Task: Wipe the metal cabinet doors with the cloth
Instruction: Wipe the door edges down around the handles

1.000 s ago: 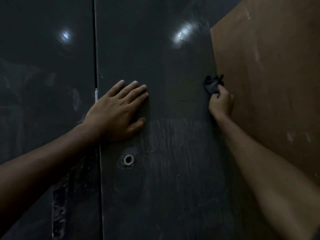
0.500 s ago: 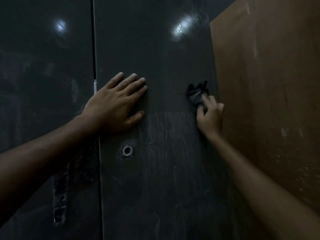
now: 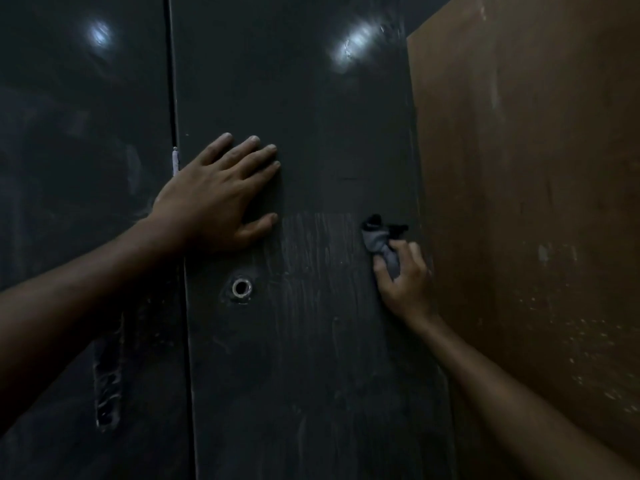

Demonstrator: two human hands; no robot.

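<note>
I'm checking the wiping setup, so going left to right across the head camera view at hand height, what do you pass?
Left cabinet door → gap between the doors → left hand flat on the right cabinet door → cloth → right hand gripping the cloth → brown panel.

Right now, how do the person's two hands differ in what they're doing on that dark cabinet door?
The left hand lies flat with straight, spread fingers and holds nothing; the right hand is curled, gripping a bunched cloth. The left hand sits near the door's left edge, above the round keyhole; the right hand works lower, near its right edge beside the brown panel. Both touch the same door.
</note>
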